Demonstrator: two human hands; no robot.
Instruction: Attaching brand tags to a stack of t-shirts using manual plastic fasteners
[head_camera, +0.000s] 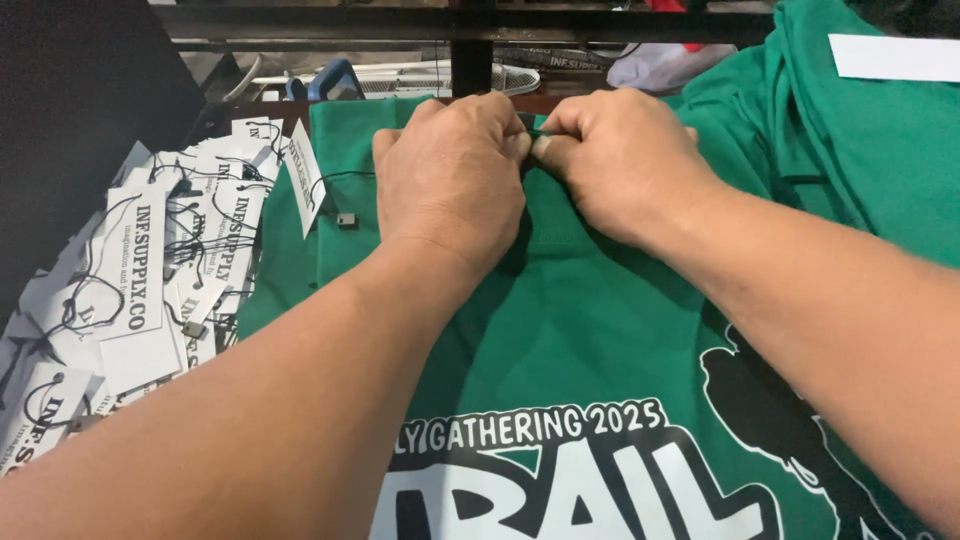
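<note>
Pinching green shirt (600, 330) collar between fingers (545, 148)

Heap of white string-looped hang tags (130, 290) left; white rectangular label (893, 57) top right

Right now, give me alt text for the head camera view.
The left hand and right hand pinch the collar of a green printed T-shirt together. A pile of white hang tags with black strings lies to the left.

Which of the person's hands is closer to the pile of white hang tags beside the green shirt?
Left. The left hand sits at the green shirt's collar, just right of the pile of white hang tags; the right hand is further right, beyond the left.
</note>
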